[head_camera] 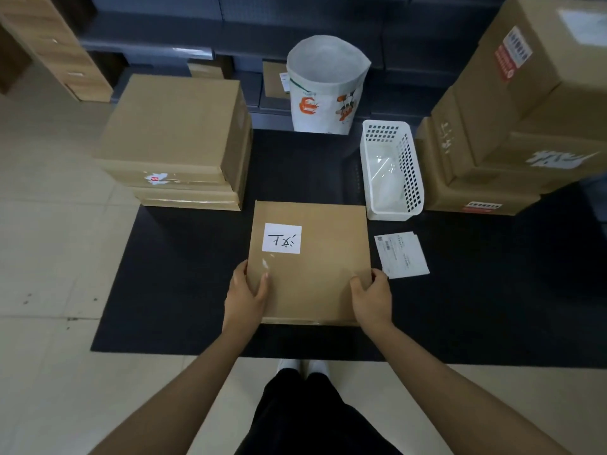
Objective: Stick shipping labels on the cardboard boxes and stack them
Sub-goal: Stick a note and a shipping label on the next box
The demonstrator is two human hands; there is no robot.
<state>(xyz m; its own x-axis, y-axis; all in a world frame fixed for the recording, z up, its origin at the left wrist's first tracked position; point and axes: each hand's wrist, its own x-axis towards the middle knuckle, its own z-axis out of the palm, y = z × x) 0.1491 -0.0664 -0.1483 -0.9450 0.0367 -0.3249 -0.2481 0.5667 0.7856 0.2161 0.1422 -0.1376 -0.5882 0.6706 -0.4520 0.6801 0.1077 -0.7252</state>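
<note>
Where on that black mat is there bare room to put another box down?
The mat lies bare left of the held box, below the left stack, and also right of the loose label. Between the white basket and right stack it is crowded.

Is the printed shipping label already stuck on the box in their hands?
No, the printed shipping label lies on the black mat beside the flat cardboard box.

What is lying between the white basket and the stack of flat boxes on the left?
Only bare black mat between white basket and flat stack, in the head view.
</note>
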